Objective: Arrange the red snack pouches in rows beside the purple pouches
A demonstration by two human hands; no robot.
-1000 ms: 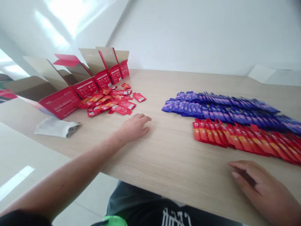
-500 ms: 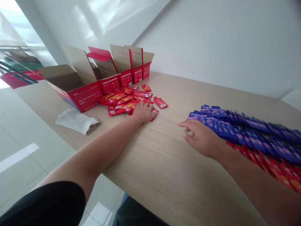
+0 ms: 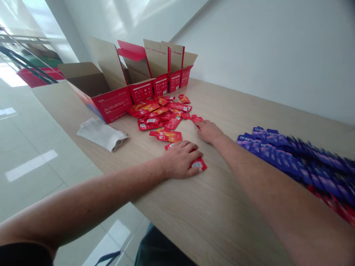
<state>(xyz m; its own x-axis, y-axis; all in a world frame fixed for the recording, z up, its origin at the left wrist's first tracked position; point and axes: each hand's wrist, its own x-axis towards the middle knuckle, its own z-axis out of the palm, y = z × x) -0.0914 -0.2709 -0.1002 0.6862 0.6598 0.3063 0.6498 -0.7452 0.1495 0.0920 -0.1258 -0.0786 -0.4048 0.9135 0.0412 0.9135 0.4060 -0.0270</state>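
My left hand (image 3: 181,159) lies palm down on the wooden table (image 3: 210,207), fingers flat over a red sachet (image 3: 198,163) that pokes out at the right of the hand. Another red-and-orange sachet (image 3: 166,136) lies just beyond it. My right hand (image 3: 208,131) reaches across to the near edge of the loose heap of red sachets (image 3: 162,111), its fingers curled down onto one at the heap's right end (image 3: 197,119). What the fingers hold is hidden.
A row of open red cartons (image 3: 138,83) stands behind the heap at the far left. A flat white pouch (image 3: 102,134) lies near the table's left edge. Rows of purple sachets (image 3: 299,157) and red ones (image 3: 341,208) run along the right side.
My left hand has slid back toward me, dragging sachets out of the heap. My right hand has moved from the purple rows across to the heap. The camera has turned left.
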